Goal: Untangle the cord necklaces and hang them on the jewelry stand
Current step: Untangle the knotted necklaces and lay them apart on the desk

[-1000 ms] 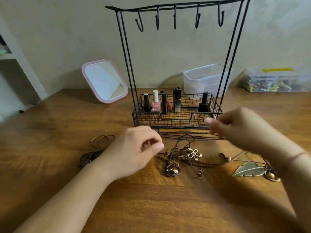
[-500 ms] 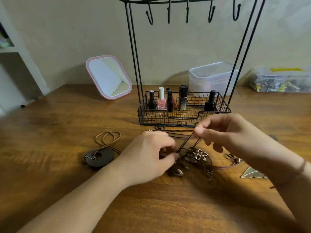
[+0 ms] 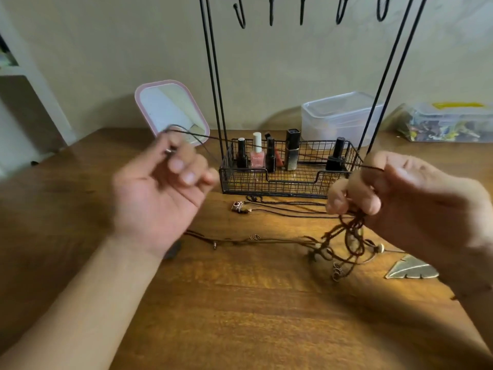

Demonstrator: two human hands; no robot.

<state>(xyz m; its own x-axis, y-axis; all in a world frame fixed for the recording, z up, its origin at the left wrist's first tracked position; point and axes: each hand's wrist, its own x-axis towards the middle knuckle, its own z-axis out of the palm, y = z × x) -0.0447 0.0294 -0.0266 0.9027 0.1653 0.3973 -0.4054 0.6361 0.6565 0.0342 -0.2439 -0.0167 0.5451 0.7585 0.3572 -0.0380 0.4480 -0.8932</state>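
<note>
My left hand (image 3: pixel 162 193) is raised left of the stand and pinches one end of a dark cord (image 3: pixel 266 146). That cord runs taut across to my right hand (image 3: pixel 400 198), which grips a brown tangle of cord necklaces (image 3: pixel 344 241) hanging down to the wooden table (image 3: pixel 240 303). The black wire jewelry stand (image 3: pixel 290 180) is behind, its hooks (image 3: pixel 271 12) bare at the top of the frame. More cords and a small camera-shaped pendant (image 3: pixel 238 206) lie in front of the stand's basket. A metal leaf pendant (image 3: pixel 410 269) lies under my right wrist.
The basket holds several nail polish bottles (image 3: pixel 257 156) and lipsticks. A pink-framed mirror (image 3: pixel 170 110) leans on the wall at the left. A clear plastic tub (image 3: pixel 338 116) and a bag of small items (image 3: pixel 448 124) are at the back right.
Both hands have lifted off the table and pulled apart. My left hand moved up and left with one cord end, stretching it taut; my right hand raised the tangle.
</note>
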